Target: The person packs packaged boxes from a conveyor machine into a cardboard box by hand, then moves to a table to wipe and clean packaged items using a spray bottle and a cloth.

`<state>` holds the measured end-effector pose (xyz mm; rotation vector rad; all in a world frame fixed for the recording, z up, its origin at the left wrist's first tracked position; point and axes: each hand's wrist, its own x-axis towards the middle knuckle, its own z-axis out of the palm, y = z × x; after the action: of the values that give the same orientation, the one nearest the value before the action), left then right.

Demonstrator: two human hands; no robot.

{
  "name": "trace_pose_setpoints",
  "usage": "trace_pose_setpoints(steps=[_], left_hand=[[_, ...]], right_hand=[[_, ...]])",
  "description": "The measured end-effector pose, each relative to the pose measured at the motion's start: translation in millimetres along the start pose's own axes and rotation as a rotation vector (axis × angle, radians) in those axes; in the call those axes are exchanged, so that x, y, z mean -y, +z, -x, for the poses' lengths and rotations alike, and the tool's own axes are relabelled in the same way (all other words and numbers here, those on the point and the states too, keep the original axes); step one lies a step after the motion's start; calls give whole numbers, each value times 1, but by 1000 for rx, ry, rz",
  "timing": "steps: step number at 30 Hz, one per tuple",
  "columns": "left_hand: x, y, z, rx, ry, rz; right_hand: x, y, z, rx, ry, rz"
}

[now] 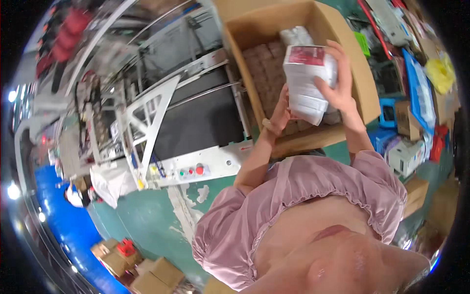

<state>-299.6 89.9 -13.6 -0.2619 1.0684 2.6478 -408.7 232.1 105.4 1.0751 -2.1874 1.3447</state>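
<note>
Between my two hands is a stack of small white boxes (306, 88) with a dark red printed panel at its far end. My left hand (281, 111) is closed against the stack's left side and near end. Along the right side, my right hand (338, 81) grips it, the thumb lying across the top. The stack is held over an open cardboard carton (364, 93). Inside the carton sit rows of small brownish-pink packs (267, 61), partly hidden by the stack. A whitish bundle (295, 35) lies at the carton's far side.
Left of the carton stands a machine with a black conveyor belt (200, 115) and a white panel (215, 164) bearing coloured buttons. At the right are a blue stool (387, 111), a white box (407, 158) and a yellow bag (439, 74). Cardboard boxes (156, 277) lie at the lower left.
</note>
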Motion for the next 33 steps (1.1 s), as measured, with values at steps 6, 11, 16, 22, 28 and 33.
trace_pose_setpoints(steps=[6,11,16,22,28,33], left_hand=[[-34,-57,62,-126,359,-255],[-31,-76,131,-442,604,-369],[-19,-75,201,-731,662,-421],[27,-71,263,-871,815,-193],[52,-54,296,-1052,990,-242],[55,-42,307,-1120,1018,-161]], right_hand=[[77,33,-30,203,-330,-293],[121,63,-52,581,-460,-460],[131,139,-55,581,-188,-1207],[49,296,-72,376,498,-927],[-44,366,-21,562,860,73],[-52,382,-10,760,810,200]])
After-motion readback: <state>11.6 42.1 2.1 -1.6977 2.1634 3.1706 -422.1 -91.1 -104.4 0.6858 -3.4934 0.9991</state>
